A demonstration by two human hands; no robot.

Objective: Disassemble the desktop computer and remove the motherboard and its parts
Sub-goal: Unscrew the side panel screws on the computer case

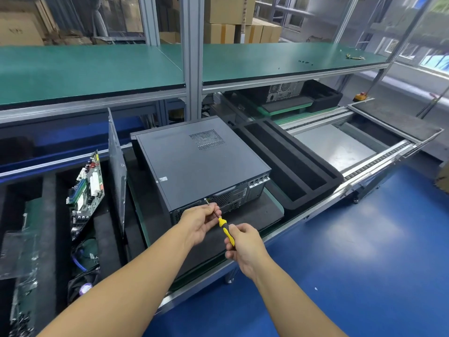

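- While the right hand (245,249) curls its fingers round the yellow-and-black handle of a screwdriver (227,231), the left hand (199,221) pinches the thin shaft near its tip between thumb and fingertips.
- Both hands sit just in front of the rear panel of the desktop computer (199,164), which lies flat with its cover on, resting on a black pad (255,220) on the worktop (315,207).
- The left fingers hide the screwdriver's tip, so I cannot tell whether it meets the silver screw (207,200) at the case's edge.
- At the lower left, the metal parts are blurred and cut off by the frame.
- Left of the computer, a black foam tray (48,203) holds a motherboard (87,188) standing on edge and a metal side panel (116,171) upright beside it.
- On the right, a second foam tray (286,161) with long slots lies just beside the computer.
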